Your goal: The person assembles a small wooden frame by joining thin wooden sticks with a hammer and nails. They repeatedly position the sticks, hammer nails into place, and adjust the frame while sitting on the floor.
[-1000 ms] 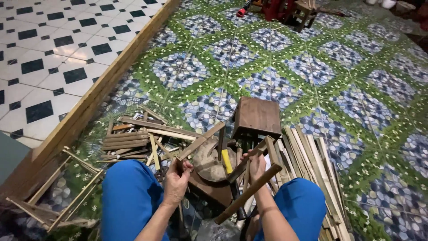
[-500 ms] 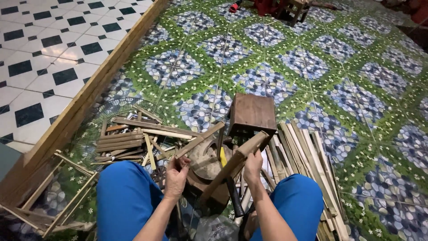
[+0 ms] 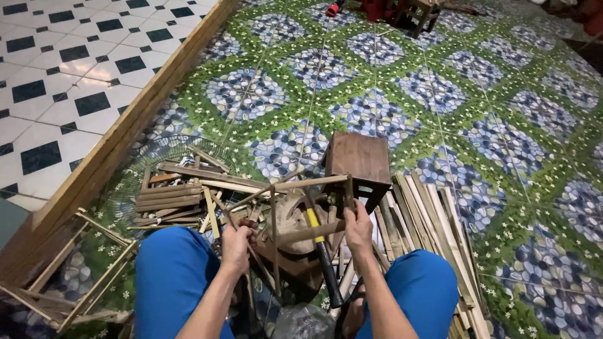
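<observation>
Both hands, the left hand (image 3: 237, 246) and right hand (image 3: 358, 227), close their fingers around a slatted bamboo frame (image 3: 295, 207), steadying it over the wooden block (image 3: 295, 267).

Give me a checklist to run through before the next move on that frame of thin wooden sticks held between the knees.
1. Left hand grips a stick of the thin wooden stick frame: ok.
2. Right hand holds the frame's lower crossbar: ok.
3. Yellow-and-black-handled hammer within reach, lying between the hands: ok.
4. Small dark wooden stool clear of the frame: not ok, the frame's far end overlaps it.
5. Spare pale wood slats close by on the right: ok.
6. Frame joints tight: cannot tell.
</observation>
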